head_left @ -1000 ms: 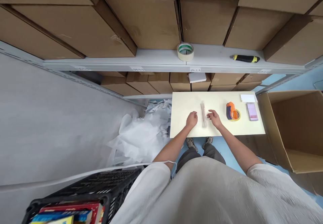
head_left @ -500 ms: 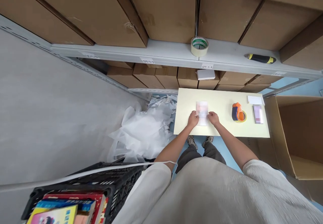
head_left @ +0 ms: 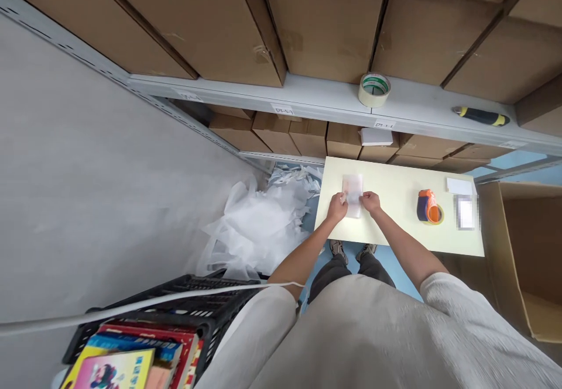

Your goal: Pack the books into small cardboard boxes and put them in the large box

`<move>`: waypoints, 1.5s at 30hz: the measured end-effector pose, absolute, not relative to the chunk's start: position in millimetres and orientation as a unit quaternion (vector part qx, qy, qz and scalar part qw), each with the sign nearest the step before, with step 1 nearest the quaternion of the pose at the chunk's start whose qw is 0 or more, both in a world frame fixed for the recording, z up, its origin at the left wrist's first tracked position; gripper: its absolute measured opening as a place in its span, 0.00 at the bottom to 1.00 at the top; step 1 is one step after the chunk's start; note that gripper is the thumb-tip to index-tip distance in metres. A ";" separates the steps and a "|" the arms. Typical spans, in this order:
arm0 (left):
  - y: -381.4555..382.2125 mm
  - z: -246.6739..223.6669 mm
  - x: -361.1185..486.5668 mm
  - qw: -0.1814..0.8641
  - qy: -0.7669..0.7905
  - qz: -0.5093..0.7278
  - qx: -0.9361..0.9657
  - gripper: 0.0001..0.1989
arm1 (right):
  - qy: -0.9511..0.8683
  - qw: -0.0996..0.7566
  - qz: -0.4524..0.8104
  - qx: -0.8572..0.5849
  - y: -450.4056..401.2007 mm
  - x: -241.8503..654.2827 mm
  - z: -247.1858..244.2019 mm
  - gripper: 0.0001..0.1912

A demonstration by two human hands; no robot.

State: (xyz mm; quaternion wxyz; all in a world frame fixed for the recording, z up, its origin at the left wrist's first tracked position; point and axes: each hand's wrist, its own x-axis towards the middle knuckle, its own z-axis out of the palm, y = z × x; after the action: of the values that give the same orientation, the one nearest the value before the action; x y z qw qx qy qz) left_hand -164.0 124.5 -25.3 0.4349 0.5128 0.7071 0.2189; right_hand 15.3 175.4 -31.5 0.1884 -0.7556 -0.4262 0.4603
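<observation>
A small pale, plastic-looking packet [head_left: 353, 195] with faint pinkish print is held between my two hands, over the left part of a cream tabletop [head_left: 395, 225]. My left hand [head_left: 338, 206] is closed on its left edge. On the right edge, the fingers of my right hand [head_left: 370, 202] are pinched. An orange and dark blue tape dispenser [head_left: 429, 206] sits further right on the table. Beyond it lie a white slip [head_left: 459, 186] and a blurred-out rectangular item [head_left: 466, 212].
A shelf [head_left: 325, 93] with brown boxes [head_left: 325, 26] bears a tape roll [head_left: 374, 90] and a yellow-black cutter [head_left: 481, 116]. White wrapping [head_left: 259, 219] is heaped left. A black crate [head_left: 211, 319] holds books [head_left: 114, 371]. An open carton [head_left: 504, 260] stands right.
The view has shifted, so the table and shelf appear further right. Both hands still hold the packet, whose print looks fainter.
</observation>
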 end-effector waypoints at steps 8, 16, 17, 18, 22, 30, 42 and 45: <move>135.2 -17.6 -214.1 0.338 0.699 0.214 0.592 0.25 | -0.413 0.205 0.475 -0.749 238.3 -53.7 -38.3 0.08; 136.1 -21.1 -229.2 0.350 0.676 0.131 0.636 0.29 | -0.476 0.159 0.409 -0.762 253.7 -69.0 -49.0 0.08; 135.6 -21.8 -229.6 0.350 0.674 0.124 0.639 0.29 | -0.486 0.154 0.402 -0.760 253.2 -67.9 -48.8 0.08; 135.3 -22.4 -229.8 0.350 0.672 0.119 0.642 0.29 | -0.497 0.150 0.397 -0.757 252.5 -66.7 -48.1 0.08; 134.8 -21.6 -229.3 0.349 0.671 0.109 0.646 0.28 | -0.516 0.147 0.393 -0.746 246.4 -62.2 -41.0 0.13; 134.7 -4.5 -224.5 0.352 0.675 0.121 0.637 0.27 | -0.528 0.167 0.409 -0.725 215.0 -38.3 -18.3 0.13; 86.0 56.4 -188.5 0.308 0.709 0.160 0.613 0.26 | -0.569 0.203 0.456 -0.654 151.9 26.2 23.7 0.10; 64.5 72.2 -169.3 0.286 0.721 0.173 0.607 0.26 | -0.594 0.205 0.461 -0.626 141.5 42.8 35.9 0.10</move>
State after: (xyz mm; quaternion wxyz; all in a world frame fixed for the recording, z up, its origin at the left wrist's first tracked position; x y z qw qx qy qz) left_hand -169.3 64.5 72.2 0.2855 0.6075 0.7208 0.1727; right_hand 42.8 141.5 35.9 0.2051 -0.6263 -0.5944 0.4609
